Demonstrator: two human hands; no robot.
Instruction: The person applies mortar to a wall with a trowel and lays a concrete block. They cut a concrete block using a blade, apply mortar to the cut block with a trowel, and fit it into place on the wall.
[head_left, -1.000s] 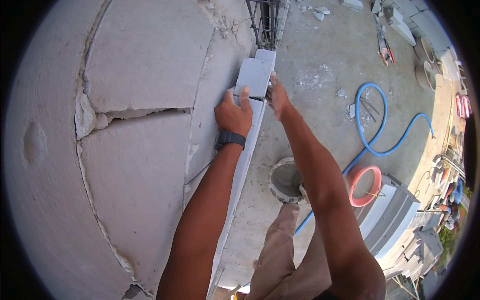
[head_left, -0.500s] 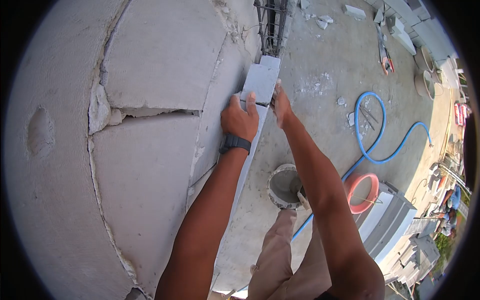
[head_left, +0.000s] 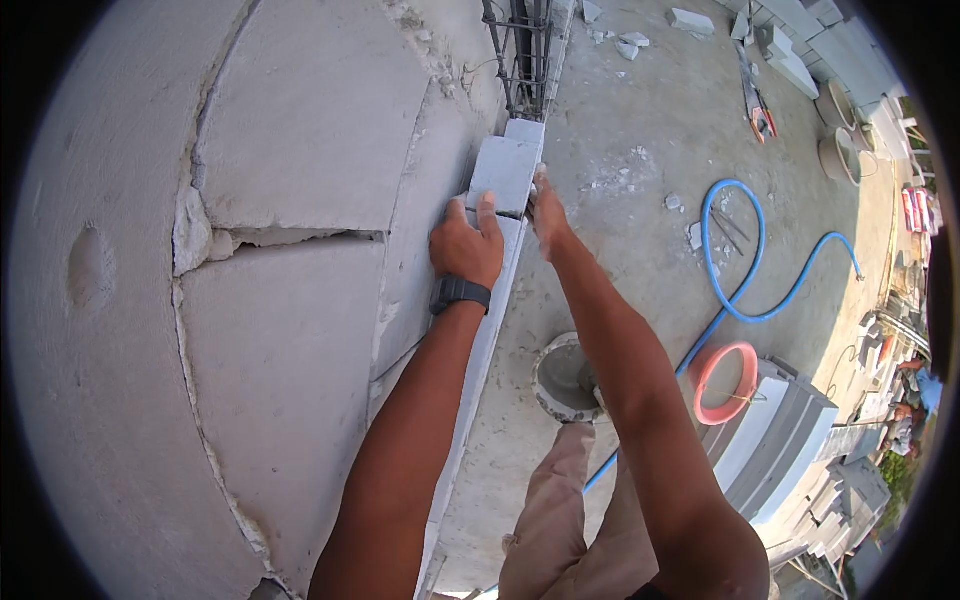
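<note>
Seen from the head camera, a person steadies a light-grey block (head_left: 503, 175) on top of a narrow ledge of blockwork (head_left: 500, 268), beside a large wall (head_left: 290, 340) and just short of a steel rebar cage (head_left: 522, 50). The left hand (head_left: 466, 245), a dark watch (head_left: 462, 294) at its wrist, grips the near corner, thumb on top, fingers bent along the wall side. The right hand (head_left: 548, 212) lies against the opposite face; whether its partly hidden fingers pinch or press together cannot be told. A mortar-crusted bucket (head_left: 540, 388) stands below, near a blue hose (head_left: 706, 235).
</note>
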